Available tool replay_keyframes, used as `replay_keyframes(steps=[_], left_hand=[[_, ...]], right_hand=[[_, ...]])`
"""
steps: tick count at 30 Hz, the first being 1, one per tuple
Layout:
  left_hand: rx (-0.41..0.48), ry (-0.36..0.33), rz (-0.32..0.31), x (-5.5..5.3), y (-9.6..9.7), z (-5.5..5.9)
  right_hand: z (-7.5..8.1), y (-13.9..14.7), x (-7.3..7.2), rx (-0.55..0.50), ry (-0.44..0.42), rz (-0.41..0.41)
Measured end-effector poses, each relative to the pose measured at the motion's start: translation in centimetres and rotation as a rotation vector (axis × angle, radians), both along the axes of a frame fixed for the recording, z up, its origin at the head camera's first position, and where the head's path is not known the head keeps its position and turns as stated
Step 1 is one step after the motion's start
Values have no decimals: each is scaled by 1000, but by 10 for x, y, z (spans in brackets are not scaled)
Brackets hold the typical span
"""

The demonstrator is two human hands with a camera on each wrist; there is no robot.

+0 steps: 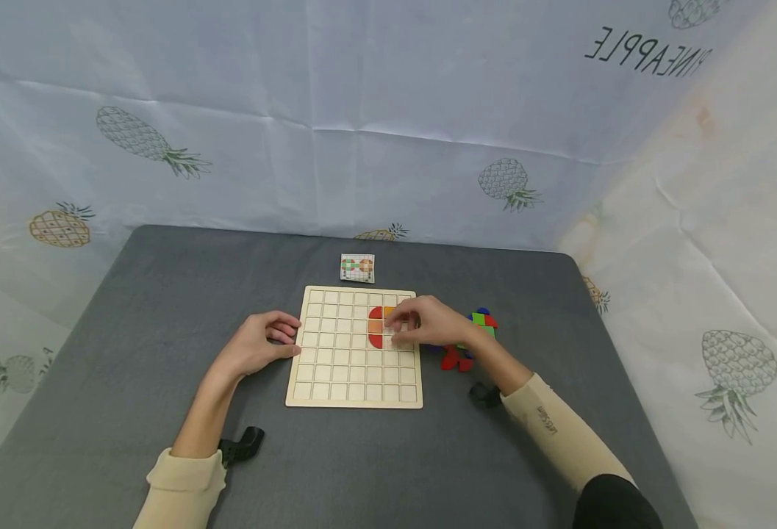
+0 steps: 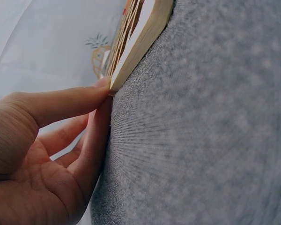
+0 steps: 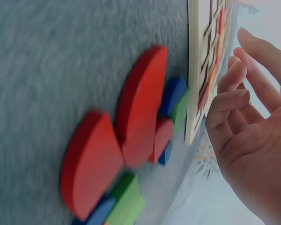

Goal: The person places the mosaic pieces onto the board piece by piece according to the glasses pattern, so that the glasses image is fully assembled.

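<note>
A pale wooden grid board (image 1: 335,375) lies on the grey table. My left hand (image 1: 260,343) touches its left edge with thumb and fingertips, and the thumb tip meets the board's rim in the left wrist view. Over the board's right side is my right hand (image 1: 428,321), fingers bent loosely, with nothing visible between them in the right wrist view. Beside its fingertips sit a rounded red piece (image 1: 376,313), an orange piece (image 1: 375,326) and a second rounded red piece (image 1: 376,342). A yellow-orange piece (image 1: 389,311) is partly covered by the fingers.
Right of the board lies a loose pile of red pieces (image 3: 143,110), green pieces (image 3: 126,201) and blue pieces (image 3: 172,95), partly under the right forearm. A small patterned card (image 1: 358,268) sits behind the board. A pineapple-print curtain (image 1: 388,147) stands behind the grey table (image 1: 362,470).
</note>
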State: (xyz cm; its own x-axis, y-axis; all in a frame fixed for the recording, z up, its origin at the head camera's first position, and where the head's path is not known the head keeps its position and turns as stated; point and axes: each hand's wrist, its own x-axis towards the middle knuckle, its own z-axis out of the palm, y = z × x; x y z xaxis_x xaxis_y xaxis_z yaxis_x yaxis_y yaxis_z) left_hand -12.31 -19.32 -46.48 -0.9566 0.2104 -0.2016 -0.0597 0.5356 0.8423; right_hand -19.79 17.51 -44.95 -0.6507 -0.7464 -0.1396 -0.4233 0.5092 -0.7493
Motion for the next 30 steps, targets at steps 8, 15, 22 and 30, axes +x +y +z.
replay_keyframes(steps=[8, 15, 22, 30], left_hand=[[-1, 0, -4, -1, 0, 1], [3, -14, -1, 0, 0, 1], [10, -12, -2, 0, 0, 0], [16, -5, -4, 1, 0, 1]], right_hand=[[8, 27, -5, 2, -8, -71], [13, 57, -7, 31, -19, -109], [10, 96, -10, 54, -61, -142], [5, 134, -8, 30, -113, -193]])
